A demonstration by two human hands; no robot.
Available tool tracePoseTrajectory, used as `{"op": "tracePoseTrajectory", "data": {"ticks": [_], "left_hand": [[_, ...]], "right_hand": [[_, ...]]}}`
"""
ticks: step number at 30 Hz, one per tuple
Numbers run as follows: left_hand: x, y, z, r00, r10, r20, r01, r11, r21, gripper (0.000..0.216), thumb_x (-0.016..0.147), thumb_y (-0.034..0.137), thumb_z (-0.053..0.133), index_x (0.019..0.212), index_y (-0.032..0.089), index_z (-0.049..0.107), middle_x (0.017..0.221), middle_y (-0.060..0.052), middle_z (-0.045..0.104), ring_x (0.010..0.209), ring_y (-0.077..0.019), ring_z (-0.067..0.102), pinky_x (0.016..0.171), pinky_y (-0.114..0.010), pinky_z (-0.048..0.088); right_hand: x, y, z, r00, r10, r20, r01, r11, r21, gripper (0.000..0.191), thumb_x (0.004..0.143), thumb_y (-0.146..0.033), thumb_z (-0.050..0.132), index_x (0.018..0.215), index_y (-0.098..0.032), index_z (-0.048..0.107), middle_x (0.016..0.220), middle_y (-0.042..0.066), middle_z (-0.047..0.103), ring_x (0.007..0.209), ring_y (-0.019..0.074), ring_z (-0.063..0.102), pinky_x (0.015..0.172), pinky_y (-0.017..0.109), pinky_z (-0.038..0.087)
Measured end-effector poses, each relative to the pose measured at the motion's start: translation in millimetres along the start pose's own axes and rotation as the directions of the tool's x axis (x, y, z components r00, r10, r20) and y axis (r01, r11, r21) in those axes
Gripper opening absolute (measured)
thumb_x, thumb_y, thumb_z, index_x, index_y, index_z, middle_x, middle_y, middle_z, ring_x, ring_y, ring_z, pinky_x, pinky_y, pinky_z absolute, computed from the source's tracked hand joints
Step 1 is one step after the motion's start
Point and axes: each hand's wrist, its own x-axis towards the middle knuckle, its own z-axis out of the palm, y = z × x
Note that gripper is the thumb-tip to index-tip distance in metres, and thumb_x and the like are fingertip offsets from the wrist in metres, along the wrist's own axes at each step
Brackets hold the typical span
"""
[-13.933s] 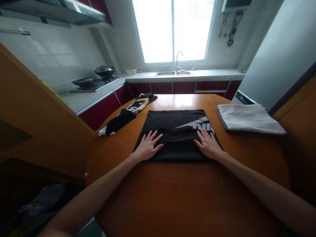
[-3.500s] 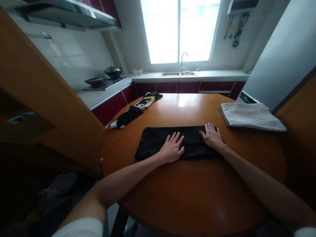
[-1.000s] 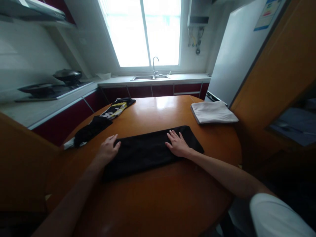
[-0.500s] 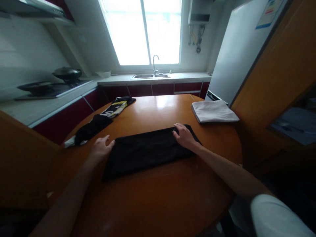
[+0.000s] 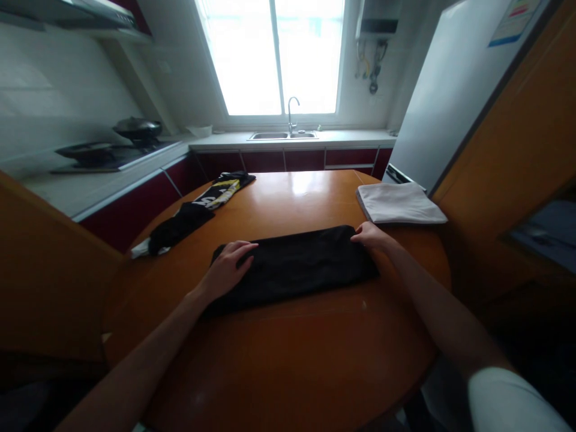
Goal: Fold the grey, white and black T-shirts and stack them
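A black cloth garment (image 5: 301,264), folded into a long flat strip, lies across the wooden table (image 5: 288,360) before me. My left hand (image 5: 229,267) rests over its left end with the fingers stretched out and the thumb apart. At the far right corner of the garment, my right hand (image 5: 371,235) has its fingertips closed on the edge of the fabric. What kind of garment it is cannot be made out.
A folded white cloth (image 5: 400,204) sits at the table's right rim. Crumpled black, yellow and white clothing (image 5: 198,210) lies along the left rim. Beyond are a sink (image 5: 283,135), a stove with pans (image 5: 135,129) and a fridge (image 5: 432,102).
My left hand has moved right, from beside the garment's left end onto it. The right hand has slid right to the far corner and pinched it. The view has shifted slightly.
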Motion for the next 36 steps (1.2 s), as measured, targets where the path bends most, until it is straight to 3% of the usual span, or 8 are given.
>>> {"op": "tracePoseTrajectory", "data": {"ticks": [4, 11, 18, 24, 28, 31, 33, 36], "left_hand": [[-1.2, 1.6, 2.3, 0.998, 0.028, 0.065, -0.026, 0.999, -0.030, 0.039, 0.099, 0.043, 0.046, 0.129, 0.025, 0.064, 0.123, -0.008, 0.065, 0.116, -0.0259, 0.059, 0.105, -0.043, 0.048], [-0.4, 6.9, 2.2, 0.994, 0.085, 0.062, -0.082, 0.995, -0.055, 0.037, 0.099, 0.039, 0.048, 0.129, 0.024, 0.064, 0.123, -0.008, 0.066, 0.115, -0.0247, 0.060, 0.104, -0.042, 0.048], [22.4, 62.0, 1.9, 0.987, 0.115, 0.114, -0.090, 0.976, -0.198, 0.031, 0.095, 0.033, 0.052, 0.120, 0.024, 0.069, 0.118, -0.008, 0.068, 0.110, -0.0235, 0.063, 0.100, -0.040, 0.052], [66.9, 119.7, 52.4, 0.990, -0.008, 0.143, 0.087, 0.825, -0.558, 0.032, 0.089, 0.029, 0.063, 0.120, 0.022, 0.068, 0.106, -0.006, 0.071, 0.084, -0.0160, 0.067, 0.072, -0.027, 0.057], [88.4, 137.9, 93.6, 0.967, -0.130, 0.219, 0.252, 0.597, -0.761, 0.053, 0.087, 0.035, 0.069, 0.137, 0.023, 0.055, 0.113, -0.008, 0.066, 0.075, -0.0128, 0.067, 0.063, -0.025, 0.057], [90.2, 140.7, 106.9, 0.947, -0.203, 0.251, 0.318, 0.450, -0.835, 0.063, 0.088, 0.041, 0.070, 0.144, 0.025, 0.047, 0.120, -0.010, 0.063, 0.080, -0.0144, 0.068, 0.063, -0.025, 0.057], [86.4, 138.1, 109.2, 0.932, -0.263, 0.249, 0.345, 0.439, -0.830, 0.064, 0.088, 0.041, 0.071, 0.145, 0.025, 0.047, 0.119, -0.010, 0.063, 0.080, -0.0147, 0.067, 0.062, -0.024, 0.056], [80.0, 131.0, 111.3, 0.923, -0.320, 0.213, 0.357, 0.509, -0.783, 0.063, 0.086, 0.035, 0.073, 0.144, 0.024, 0.051, 0.119, -0.010, 0.064, 0.079, -0.0140, 0.066, 0.066, -0.025, 0.054]], "right_hand": [[-5.1, -4.0, -7.4, 0.994, 0.055, 0.093, -0.060, 0.997, 0.054, 0.022, 0.078, -0.027, 0.077, 0.069, -0.013, 0.063, 0.049, -0.004, 0.047, 0.045, 0.0071, 0.040, 0.040, 0.018, 0.027], [-7.1, -4.4, -16.0, 0.969, 0.021, 0.247, -0.082, 0.967, 0.239, 0.020, 0.082, -0.027, 0.072, 0.097, -0.015, 0.067, 0.083, 0.004, 0.067, 0.065, 0.0097, 0.057, 0.049, 0.016, 0.041], [-11.9, -5.4, -18.6, 0.970, -0.094, 0.222, -0.004, 0.914, 0.405, 0.053, 0.078, -0.018, 0.073, 0.128, -0.021, 0.057, 0.098, 0.005, 0.071, 0.077, 0.0142, 0.066, 0.056, 0.018, 0.050], [-19.8, -21.1, -0.5, 0.939, -0.283, 0.197, 0.111, 0.788, 0.605, 0.062, 0.073, -0.015, 0.075, 0.132, -0.025, 0.057, 0.087, -0.001, 0.068, 0.070, 0.0126, 0.065, 0.054, 0.018, 0.050], [-27.9, -33.1, 26.8, 0.941, -0.312, 0.134, 0.130, 0.695, 0.707, 0.061, 0.072, -0.017, 0.078, 0.129, -0.025, 0.056, 0.084, -0.002, 0.066, 0.068, 0.0125, 0.065, 0.059, 0.021, 0.053], [-34.8, -41.2, 46.9, 0.947, -0.299, 0.121, 0.110, 0.652, 0.750, 0.048, 0.079, -0.022, 0.076, 0.123, -0.025, 0.057, 0.088, -0.001, 0.068, 0.069, 0.0116, 0.065, 0.065, 0.023, 0.057], [-37.8, -45.6, 57.1, 0.958, -0.252, 0.134, 0.053, 0.619, 0.784, 0.033, 0.089, -0.025, 0.067, 0.120, -0.024, 0.055, 0.087, 0.000, 0.067, 0.069, 0.0112, 0.066, 0.066, 0.023, 0.059], [-39.2, -49.9, 66.1, 0.977, -0.133, 0.170, -0.069, 0.555, 0.829, 0.015, 0.101, -0.030, 0.050, 0.114, -0.022, 0.054, 0.080, 0.000, 0.064, 0.066, 0.0121, 0.066, 0.064, 0.025, 0.060]]}}
